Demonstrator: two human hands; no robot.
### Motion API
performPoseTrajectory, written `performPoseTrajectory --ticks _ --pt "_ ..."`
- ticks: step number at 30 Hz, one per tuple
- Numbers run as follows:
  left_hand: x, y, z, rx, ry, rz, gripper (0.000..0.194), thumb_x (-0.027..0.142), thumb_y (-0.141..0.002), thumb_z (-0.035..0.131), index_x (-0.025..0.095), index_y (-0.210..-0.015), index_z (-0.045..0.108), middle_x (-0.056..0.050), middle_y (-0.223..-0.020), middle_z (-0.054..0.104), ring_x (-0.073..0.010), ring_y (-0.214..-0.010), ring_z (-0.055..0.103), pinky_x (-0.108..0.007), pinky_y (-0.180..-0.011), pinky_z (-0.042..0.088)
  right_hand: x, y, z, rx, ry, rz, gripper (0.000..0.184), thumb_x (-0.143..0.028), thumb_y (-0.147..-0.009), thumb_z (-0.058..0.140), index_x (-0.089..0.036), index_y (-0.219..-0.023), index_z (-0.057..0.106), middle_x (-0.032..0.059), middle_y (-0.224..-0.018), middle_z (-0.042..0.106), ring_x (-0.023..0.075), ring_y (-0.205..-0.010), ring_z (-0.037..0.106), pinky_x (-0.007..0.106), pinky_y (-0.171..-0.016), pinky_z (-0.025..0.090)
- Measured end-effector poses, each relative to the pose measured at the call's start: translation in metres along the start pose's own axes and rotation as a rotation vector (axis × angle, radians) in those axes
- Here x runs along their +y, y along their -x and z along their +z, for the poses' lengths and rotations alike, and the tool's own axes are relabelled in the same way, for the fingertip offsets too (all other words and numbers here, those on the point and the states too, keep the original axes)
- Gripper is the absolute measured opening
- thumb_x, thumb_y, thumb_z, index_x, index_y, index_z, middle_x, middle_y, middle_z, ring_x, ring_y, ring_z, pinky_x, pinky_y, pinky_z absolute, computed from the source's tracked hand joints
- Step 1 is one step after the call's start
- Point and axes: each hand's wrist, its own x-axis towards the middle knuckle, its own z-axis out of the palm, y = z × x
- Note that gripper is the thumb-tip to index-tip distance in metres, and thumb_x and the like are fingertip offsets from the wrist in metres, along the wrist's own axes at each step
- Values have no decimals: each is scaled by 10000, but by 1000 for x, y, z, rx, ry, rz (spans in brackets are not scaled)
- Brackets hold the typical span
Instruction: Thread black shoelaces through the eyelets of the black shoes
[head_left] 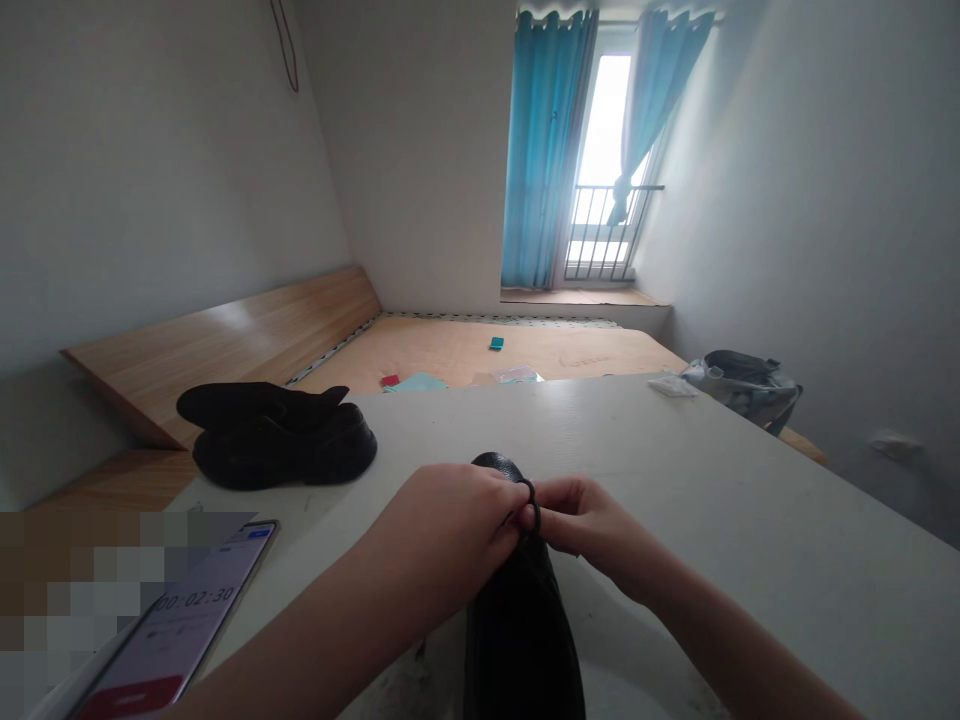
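In the head view, the left hand (454, 530) is curled closed and the right hand (581, 518) pinches inward, both gripping a thin black lace loop (529, 505) at the far end of a black leather shoe (517, 625). The shoe's surface is dark, with a soft sheen, and it lies lengthwise on a smooth, white, faintly scuffed bench (750, 500), running toward the person beneath the hands.

Farther left on the bench, a second pair of black shoes (277, 435) sits stacked, with thick, rounded soles. A smartphone (180, 620) lies near the bench's left edge, its screen showing 00:02:30.

Beyond the bench lies a bed base (480, 350) of pale, wood-grained board with a flat headboard (225, 345). A crumpled grey patterned bag (742, 385) sits past the bench's far corner. Blue pleated curtains (544, 150) hang beside a railed window (604, 235).
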Motion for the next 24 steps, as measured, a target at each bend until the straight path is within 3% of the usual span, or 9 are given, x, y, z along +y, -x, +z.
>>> performPoseTrajectory --ticks 7,17,20,24 --pt "-8 -1 -5 0 111 70 151 216 -806 511 215 -711 628 17 -694 636 -139 -635 549 -259 -559 290 3 -1 2 59 17 21 361 -477 -688 729 -121 -662 675 -26 -580 440 94 -586 304 247 -534 213" --pt "-22 0 -2 -13 214 10 150 309 -832 531 233 -762 639 29 -711 637 -139 -652 545 -260 -588 328 6 -2 1 81 39 -31 319 -426 -696 735 -145 -656 591 -23 -609 472 106 -598 383 246 -546 293" --pt "-25 4 -8 -17 214 -7 125 292 -817 519 225 -755 604 34 -706 622 -138 -652 535 -259 -584 336 2 2 -1 92 249 -126 252 -387 -811 628 -158 -715 583 -25 -625 472 105 -585 383 242 -531 307" --pt "-30 10 -16 -85 192 -47 117 284 -780 523 212 -713 585 31 -692 613 -134 -633 520 -254 -555 338 -9 10 -3 112 802 -359 137 -230 -900 510 -182 -785 569 -8 -705 536 122 -652 454 250 -591 352"
